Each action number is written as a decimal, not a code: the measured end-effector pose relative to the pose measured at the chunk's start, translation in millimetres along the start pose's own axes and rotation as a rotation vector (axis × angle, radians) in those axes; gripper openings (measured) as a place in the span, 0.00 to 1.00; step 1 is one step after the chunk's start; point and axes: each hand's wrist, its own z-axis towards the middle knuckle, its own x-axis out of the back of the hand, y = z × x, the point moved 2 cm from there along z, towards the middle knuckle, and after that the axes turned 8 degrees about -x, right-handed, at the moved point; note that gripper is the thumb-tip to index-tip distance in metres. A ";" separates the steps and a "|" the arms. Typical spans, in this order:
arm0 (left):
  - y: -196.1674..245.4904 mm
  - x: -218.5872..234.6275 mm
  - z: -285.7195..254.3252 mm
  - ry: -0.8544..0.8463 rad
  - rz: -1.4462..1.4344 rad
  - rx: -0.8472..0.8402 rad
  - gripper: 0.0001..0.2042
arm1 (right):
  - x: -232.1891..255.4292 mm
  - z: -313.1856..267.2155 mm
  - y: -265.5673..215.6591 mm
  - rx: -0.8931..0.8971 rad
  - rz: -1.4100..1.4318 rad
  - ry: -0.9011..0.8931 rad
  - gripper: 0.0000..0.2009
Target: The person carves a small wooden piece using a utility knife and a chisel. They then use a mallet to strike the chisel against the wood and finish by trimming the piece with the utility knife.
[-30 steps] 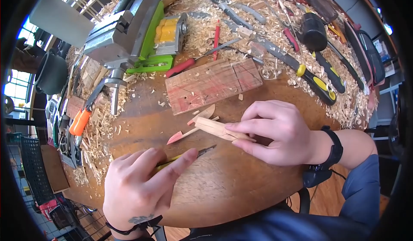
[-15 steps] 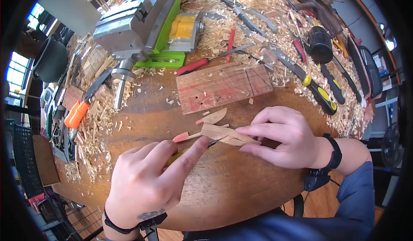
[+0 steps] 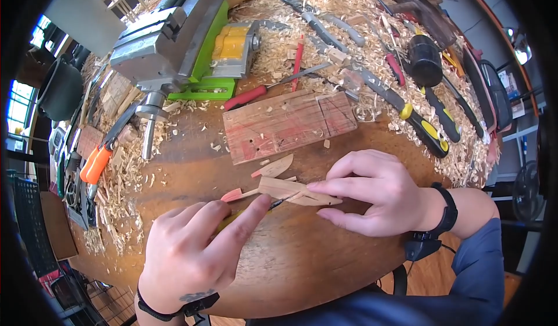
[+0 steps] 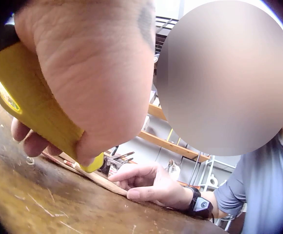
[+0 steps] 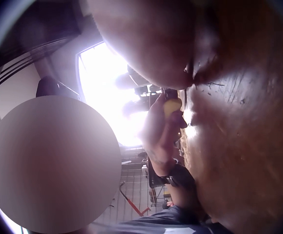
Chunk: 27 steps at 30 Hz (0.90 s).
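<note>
The left hand (image 3: 195, 253) grips a yellow-handled knife (image 4: 34, 92), its index finger stretched along the top toward the blade. In the head view the dark blade (image 3: 281, 202) lies against a pale carved piece of wood (image 3: 273, 187). The right hand (image 3: 383, 195) pinches the other end of this piece between thumb and fingers, low over the table. Behind the piece lie a thin leaf-shaped wooden part (image 3: 277, 166) and a red-tipped wooden part (image 3: 232, 195), the latter partly hidden by the left hand and the piece.
A red-stained board (image 3: 290, 125) lies beyond the hands. A vise (image 3: 154, 50) stands at the back left, with orange-handled pliers (image 3: 96, 163) near it. Shavings, a black mallet (image 3: 425, 60), a yellow-and-black handled tool (image 3: 427, 131) and a red-handled file (image 3: 247, 97) surround the work area.
The knife blade has come from beside the wood onto it. Since half a second ago, both hands and the piece appear slightly further left, along with the whole head view.
</note>
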 end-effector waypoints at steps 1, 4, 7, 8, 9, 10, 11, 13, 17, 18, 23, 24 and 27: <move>-0.1 -0.3 0.0 -0.001 -0.001 -0.001 0.24 | 0.2 0.0 -0.3 0.004 -0.001 -0.002 0.19; -0.4 -0.4 0.6 0.002 -0.017 -0.003 0.24 | 1.2 -0.2 -0.6 0.008 -0.003 -0.006 0.19; -0.3 1.2 1.9 -0.012 -0.010 -0.003 0.24 | 1.3 -0.4 0.0 0.010 -0.002 -0.011 0.19; -0.4 1.7 1.5 -0.026 -0.013 -0.002 0.24 | 1.3 -0.4 0.2 0.013 0.000 -0.013 0.19; -0.8 1.8 1.0 -0.038 -0.015 0.000 0.24 | 1.2 -0.6 0.5 0.012 -0.001 -0.012 0.19; -2.5 0.4 0.1 -0.038 -0.016 -0.001 0.24 | 0.7 -0.8 0.8 0.017 0.000 -0.009 0.19; -4.4 -2.0 -1.2 -0.018 -0.006 -0.029 0.27 | 0.4 -0.9 1.0 0.022 0.001 -0.005 0.19; -5.4 -4.2 -1.9 0.002 0.005 -0.056 0.31 | 1.0 -0.8 0.7 0.022 -0.002 -0.009 0.19; -5.4 -5.0 -1.6 0.036 0.012 -0.055 0.31 | 0.8 -0.5 0.8 0.024 -0.004 -0.009 0.19; -5.4 -4.9 -1.8 0.041 0.012 -0.052 0.31 | 0.7 -0.5 1.0 0.024 -0.004 -0.008 0.19; -5.5 -2.9 -1.4 0.018 0.004 -0.045 0.31 | -1.0 0.1 2.9 0.052 0.001 0.018 0.23; -5.5 -2.9 -1.3 0.016 0.002 -0.044 0.31 | -0.6 -0.2 2.4 0.052 0.001 0.018 0.23; -4.9 -3.4 -1.1 0.020 0.002 -0.043 0.31 | 0.4 -0.8 1.0 0.022 0.002 -0.010 0.19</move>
